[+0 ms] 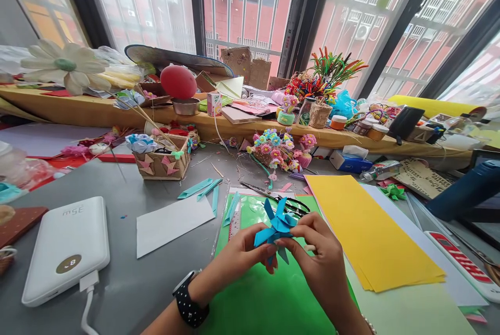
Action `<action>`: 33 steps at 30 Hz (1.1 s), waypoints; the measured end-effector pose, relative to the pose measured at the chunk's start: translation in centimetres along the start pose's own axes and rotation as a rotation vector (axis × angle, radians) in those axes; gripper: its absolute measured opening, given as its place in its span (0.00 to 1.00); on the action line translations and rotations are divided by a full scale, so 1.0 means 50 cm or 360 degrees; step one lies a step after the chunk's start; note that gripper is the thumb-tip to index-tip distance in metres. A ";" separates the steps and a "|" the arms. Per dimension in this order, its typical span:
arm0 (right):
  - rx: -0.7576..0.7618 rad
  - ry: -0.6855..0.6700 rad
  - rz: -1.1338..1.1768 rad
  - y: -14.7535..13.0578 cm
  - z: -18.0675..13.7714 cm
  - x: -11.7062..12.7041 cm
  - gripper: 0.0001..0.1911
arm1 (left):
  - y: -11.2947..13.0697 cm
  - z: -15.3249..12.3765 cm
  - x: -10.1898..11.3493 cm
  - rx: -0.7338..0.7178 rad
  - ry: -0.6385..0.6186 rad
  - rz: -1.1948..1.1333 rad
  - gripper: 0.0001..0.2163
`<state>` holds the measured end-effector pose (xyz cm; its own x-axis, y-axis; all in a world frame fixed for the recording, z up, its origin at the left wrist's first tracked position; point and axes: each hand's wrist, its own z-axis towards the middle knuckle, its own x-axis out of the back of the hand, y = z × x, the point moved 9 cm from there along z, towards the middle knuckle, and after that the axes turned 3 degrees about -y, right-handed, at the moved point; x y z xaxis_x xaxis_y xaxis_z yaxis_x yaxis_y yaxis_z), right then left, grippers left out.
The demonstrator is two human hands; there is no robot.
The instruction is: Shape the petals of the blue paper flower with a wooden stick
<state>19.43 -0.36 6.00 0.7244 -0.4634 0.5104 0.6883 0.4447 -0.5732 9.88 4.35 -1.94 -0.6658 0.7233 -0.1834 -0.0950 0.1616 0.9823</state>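
Observation:
A blue folded-paper flower (pixel 278 221) with pointed petals is held up between both hands over a green folder (pixel 250 298). My left hand (pixel 250 249), with a dotted watch strap at its wrist, pinches the flower's lower left petals. On the other side my right hand (pixel 318 244) grips its right edge between thumb and fingers. Behind the flower lie black-handled scissors (pixel 299 205), partly hidden. Light-blue folded paper strips (pixel 195 189) rest to the left, and one more strip (pixel 232 209) lies over a ruler (pixel 235 224) on the folder.
A white sheet (pixel 172 225) and a white power bank (pixel 68 249) with a cable lie left. Yellow paper sheets (pixel 375 236) and a power strip (pixel 461 262) are at right. Behind stand a cardboard box (pixel 164 163), small crafted flowers (pixel 273 150) and a cluttered ledge (pixel 242 129).

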 end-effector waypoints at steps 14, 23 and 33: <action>-0.0017 -0.0031 -0.0032 0.011 -0.010 -0.014 0.02 | -0.003 0.006 0.018 -0.0122 0.0102 -0.0092 0.16; 0.0042 0.0033 0.0011 0.000 0.000 -0.003 0.06 | -0.020 0.008 0.011 -0.0020 0.0002 -0.0105 0.17; 0.0034 -0.0011 0.0019 0.002 0.001 -0.007 0.07 | -0.017 0.002 0.001 0.0066 -0.0059 -0.0145 0.15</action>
<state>19.25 -0.12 5.83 0.7327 -0.4525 0.5083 0.6803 0.4667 -0.5652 9.98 4.31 -2.79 -0.6277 0.7287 -0.2739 -0.1227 0.2548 0.9592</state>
